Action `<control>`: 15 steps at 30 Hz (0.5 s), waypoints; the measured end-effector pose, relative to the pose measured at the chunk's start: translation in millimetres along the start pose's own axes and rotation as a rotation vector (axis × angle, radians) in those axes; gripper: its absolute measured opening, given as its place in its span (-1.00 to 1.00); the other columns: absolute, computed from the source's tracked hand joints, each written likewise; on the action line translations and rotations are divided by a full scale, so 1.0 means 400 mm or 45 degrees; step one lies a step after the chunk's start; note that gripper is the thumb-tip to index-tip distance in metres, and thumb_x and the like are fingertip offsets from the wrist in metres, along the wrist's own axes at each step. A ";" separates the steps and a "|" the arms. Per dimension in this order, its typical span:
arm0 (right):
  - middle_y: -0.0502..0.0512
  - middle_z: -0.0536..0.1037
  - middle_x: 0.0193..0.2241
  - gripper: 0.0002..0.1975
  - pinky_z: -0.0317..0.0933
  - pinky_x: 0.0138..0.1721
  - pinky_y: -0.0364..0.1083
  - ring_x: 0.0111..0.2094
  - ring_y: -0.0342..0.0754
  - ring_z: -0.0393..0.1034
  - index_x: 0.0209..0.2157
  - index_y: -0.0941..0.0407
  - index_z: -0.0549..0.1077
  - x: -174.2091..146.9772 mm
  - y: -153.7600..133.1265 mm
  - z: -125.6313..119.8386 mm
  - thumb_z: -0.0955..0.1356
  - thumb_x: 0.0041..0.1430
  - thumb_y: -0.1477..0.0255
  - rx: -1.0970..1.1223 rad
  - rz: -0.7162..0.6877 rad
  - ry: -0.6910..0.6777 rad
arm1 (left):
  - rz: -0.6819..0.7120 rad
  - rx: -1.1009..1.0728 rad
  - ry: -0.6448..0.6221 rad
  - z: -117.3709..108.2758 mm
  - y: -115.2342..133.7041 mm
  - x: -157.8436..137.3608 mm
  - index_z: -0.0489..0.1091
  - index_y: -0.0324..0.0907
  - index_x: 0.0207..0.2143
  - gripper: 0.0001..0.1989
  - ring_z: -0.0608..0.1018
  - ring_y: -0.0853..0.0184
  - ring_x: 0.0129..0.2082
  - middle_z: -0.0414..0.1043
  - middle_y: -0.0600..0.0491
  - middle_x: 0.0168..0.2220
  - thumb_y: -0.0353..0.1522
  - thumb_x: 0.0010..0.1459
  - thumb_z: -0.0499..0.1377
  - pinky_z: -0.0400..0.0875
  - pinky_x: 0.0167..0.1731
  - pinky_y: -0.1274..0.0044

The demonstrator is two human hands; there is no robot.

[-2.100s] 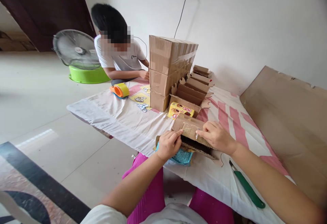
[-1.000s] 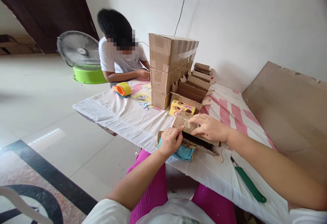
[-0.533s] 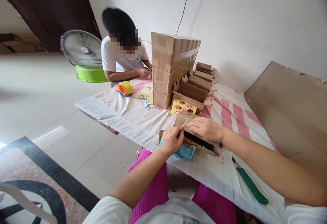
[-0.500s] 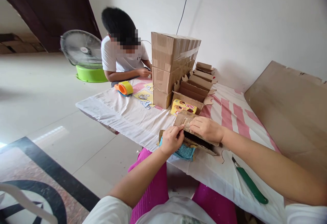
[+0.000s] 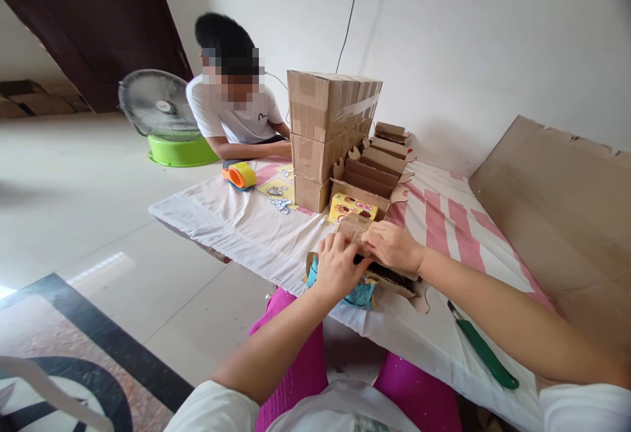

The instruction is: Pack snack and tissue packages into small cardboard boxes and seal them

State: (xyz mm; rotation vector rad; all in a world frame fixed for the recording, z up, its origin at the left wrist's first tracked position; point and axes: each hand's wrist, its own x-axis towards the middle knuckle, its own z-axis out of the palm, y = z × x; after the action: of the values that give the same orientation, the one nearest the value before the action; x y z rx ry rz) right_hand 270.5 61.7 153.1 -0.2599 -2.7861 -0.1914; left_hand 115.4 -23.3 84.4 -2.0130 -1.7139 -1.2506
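In front of me on the table lies a small cardboard box (image 5: pixel 352 225) with its flap raised and a dark inside showing. Strips of wrinkled clear tape (image 5: pixel 355 233) shine on the flap. My left hand (image 5: pixel 339 266) rests over the box, fingers apart, thumb pointing right. Pinched closed at the taped flap is my right hand (image 5: pixel 394 248), its fingertips partly hidden. A blue printed packet (image 5: pixel 359 295) sits at the box's near side, partly under my left hand. Just behind the box is a yellow printed carton (image 5: pixel 351 208).
Stacked taped cartons (image 5: pixel 315 110) rise beyond, beside a row of open boxes (image 5: pixel 369 179). A green-handled utility knife (image 5: pixel 486 353) lies at right. Tape rolls (image 5: pixel 240 175) rest at left. Another person (image 5: pixel 241 116) sits across the table; a large cardboard sheet (image 5: pixel 557 202) stands at right.
My left hand has shifted from a pinch at the taped flap to lying over the box with fingers spread. My right hand stays on the flap. The other person's head has lifted slightly.
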 end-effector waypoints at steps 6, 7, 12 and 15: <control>0.04 0.51 -0.36 -0.95 0.25 -0.30 -0.09 -0.33 -0.06 0.42 -0.26 0.07 0.32 -0.042 -0.031 -0.051 0.23 0.29 0.45 0.374 0.592 0.138 | -0.065 -0.282 -0.180 0.013 0.020 0.055 0.37 -0.14 -0.44 -0.91 0.39 0.22 -0.27 0.37 0.03 -0.36 -0.43 0.11 0.22 0.34 -0.22 0.35; 0.02 0.51 -0.37 -0.95 0.26 -0.31 -0.10 -0.34 -0.07 0.43 -0.26 0.06 0.32 -0.054 -0.039 -0.059 0.23 0.30 0.43 0.367 0.704 0.215 | -0.094 -0.318 -0.211 0.009 0.021 0.060 0.35 -0.14 -0.45 -0.89 0.39 0.23 -0.27 0.38 0.05 -0.37 -0.45 0.11 0.21 0.33 -0.21 0.36; 0.10 0.50 -0.29 -0.90 0.30 -0.17 0.01 -0.21 0.04 0.41 -0.23 0.07 0.35 -0.107 -0.079 -0.062 0.34 0.20 0.41 0.063 0.797 0.285 | -0.121 -0.310 -0.291 -0.008 0.030 0.069 0.28 -0.13 -0.44 -0.88 0.40 0.23 -0.29 0.40 0.07 -0.40 -0.46 0.10 0.18 0.33 -0.23 0.39; 0.20 0.44 -0.13 -0.61 0.29 -0.10 0.13 -0.06 0.18 0.33 -0.07 0.08 0.35 -0.117 -0.091 -0.039 0.45 0.08 0.32 -0.115 0.783 0.080 | -0.061 -0.243 -0.295 0.001 0.038 0.066 0.31 -0.14 -0.33 -0.91 0.41 0.21 -0.30 0.41 0.06 -0.42 -0.48 0.10 0.15 0.34 -0.24 0.38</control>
State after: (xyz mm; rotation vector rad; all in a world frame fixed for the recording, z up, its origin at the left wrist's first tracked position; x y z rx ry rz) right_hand 311.3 16.4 148.1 -1.0828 -2.4969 -0.1662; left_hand 127.9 -9.1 108.3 -2.3197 -1.8140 -1.2837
